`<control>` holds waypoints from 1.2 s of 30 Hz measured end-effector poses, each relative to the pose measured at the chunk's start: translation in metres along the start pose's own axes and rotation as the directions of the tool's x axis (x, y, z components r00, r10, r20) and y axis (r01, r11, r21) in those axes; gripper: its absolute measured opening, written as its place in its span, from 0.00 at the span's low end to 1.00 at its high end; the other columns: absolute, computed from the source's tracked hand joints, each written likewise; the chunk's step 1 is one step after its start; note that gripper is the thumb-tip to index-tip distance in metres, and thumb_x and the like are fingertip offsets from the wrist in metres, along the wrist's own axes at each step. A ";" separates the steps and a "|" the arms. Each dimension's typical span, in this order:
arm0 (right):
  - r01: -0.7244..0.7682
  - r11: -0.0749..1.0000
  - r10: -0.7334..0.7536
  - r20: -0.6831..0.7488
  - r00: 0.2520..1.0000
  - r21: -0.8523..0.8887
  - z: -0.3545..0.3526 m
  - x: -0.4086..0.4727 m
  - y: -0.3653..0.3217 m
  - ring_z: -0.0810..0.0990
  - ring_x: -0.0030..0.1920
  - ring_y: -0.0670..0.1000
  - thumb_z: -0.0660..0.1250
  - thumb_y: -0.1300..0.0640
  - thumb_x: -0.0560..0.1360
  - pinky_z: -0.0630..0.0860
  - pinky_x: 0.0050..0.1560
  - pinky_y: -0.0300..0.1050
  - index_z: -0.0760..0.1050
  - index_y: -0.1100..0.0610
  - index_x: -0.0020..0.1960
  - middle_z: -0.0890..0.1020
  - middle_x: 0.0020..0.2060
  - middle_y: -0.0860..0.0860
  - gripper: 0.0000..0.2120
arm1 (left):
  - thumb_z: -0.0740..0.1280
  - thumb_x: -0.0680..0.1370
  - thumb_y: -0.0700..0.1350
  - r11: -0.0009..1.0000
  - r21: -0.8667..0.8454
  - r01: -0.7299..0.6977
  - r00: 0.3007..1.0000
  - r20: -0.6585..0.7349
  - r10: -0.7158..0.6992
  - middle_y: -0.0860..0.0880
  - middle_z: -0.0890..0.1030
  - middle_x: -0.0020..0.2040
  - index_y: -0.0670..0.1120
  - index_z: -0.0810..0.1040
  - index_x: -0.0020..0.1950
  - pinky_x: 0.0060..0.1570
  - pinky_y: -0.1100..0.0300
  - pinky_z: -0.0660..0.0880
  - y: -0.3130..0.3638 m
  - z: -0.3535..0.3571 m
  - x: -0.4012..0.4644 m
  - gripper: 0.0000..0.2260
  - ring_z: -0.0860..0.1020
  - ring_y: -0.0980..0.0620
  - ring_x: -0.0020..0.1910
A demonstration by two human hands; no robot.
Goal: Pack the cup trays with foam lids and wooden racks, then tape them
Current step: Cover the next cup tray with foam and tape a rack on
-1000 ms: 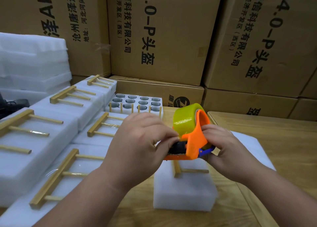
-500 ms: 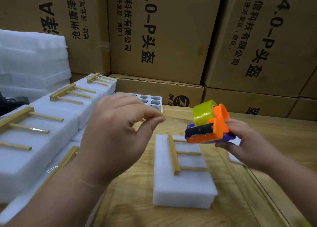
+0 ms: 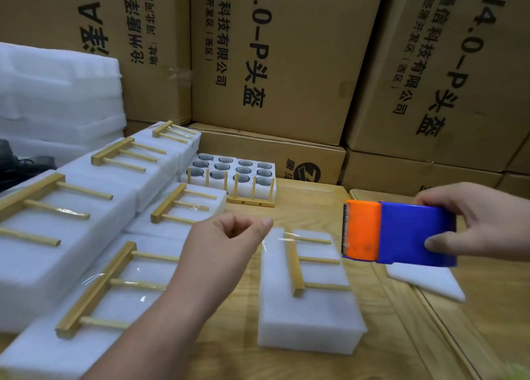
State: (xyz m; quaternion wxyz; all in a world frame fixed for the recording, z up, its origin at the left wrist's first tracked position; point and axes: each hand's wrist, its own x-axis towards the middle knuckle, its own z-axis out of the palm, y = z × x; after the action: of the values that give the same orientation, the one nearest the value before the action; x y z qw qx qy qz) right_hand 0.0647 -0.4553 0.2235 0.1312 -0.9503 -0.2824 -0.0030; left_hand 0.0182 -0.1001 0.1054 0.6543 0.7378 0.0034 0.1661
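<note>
A white foam package [image 3: 308, 313] lies on the wooden table [image 3: 401, 336] with a wooden rack [image 3: 298, 265] flat on its top. My right hand [image 3: 484, 224] holds an orange and blue tape dispenser [image 3: 398, 233] above the package's right side, its toothed edge facing left. My left hand [image 3: 226, 244] hovers just left of the package, thumb and forefinger pinched; a clear tape strip seems to span from them to the dispenser, barely visible. An uncovered cup tray [image 3: 238, 173] with several cups stands behind, a wooden rack [image 3: 252, 196] upright against its front.
Several taped foam packages [image 3: 94, 265] with racks on top fill the left side. A loose foam lid [image 3: 427, 282] lies at the right under the dispenser. Stacked foam sheets [image 3: 57, 98] sit at far left. Large cardboard boxes [image 3: 272, 64] wall off the back.
My hands have pulled apart: the right hand carried the dispenser to the right and turned it so its blue side faces me, while the left hand moved down and left, still pinched.
</note>
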 end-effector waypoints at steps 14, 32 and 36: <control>-0.170 0.984 0.174 -0.096 0.980 0.050 -0.012 0.028 -0.049 0.82 0.31 0.47 0.58 0.25 0.70 0.73 0.33 0.45 0.82 0.40 0.38 0.84 0.31 0.48 0.23 | 0.73 0.78 0.53 0.890 -0.344 0.300 0.948 0.005 -0.318 0.57 0.80 0.32 0.46 0.84 0.44 0.39 0.58 0.76 -0.033 0.034 0.013 0.11 0.75 0.58 0.29; 0.038 0.848 0.057 0.163 0.985 -0.528 -0.017 0.172 -0.156 0.81 0.31 0.45 0.61 0.28 0.74 0.71 0.30 0.39 0.80 0.49 0.38 0.81 0.27 0.44 0.26 | 0.65 0.83 0.45 0.827 -0.346 0.443 0.850 -0.131 -0.510 0.50 0.79 0.31 0.44 0.80 0.39 0.33 0.58 0.75 -0.109 0.051 0.018 0.14 0.76 0.53 0.26; 0.064 0.805 0.074 0.207 0.975 -0.590 -0.008 0.184 -0.164 0.80 0.32 0.46 0.60 0.28 0.75 0.73 0.31 0.40 0.81 0.51 0.41 0.82 0.30 0.46 0.28 | 0.68 0.80 0.46 0.865 -0.189 0.465 0.862 -0.125 -0.491 0.46 0.78 0.26 0.44 0.76 0.31 0.34 0.53 0.76 -0.117 0.047 0.019 0.17 0.76 0.49 0.26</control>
State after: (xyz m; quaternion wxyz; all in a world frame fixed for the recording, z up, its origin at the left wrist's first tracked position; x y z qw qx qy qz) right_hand 0.1320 -0.2265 0.2861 -0.2045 -0.9386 -0.2776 0.0145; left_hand 0.0727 -0.1241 -0.0076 0.7267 0.6447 0.2295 0.0601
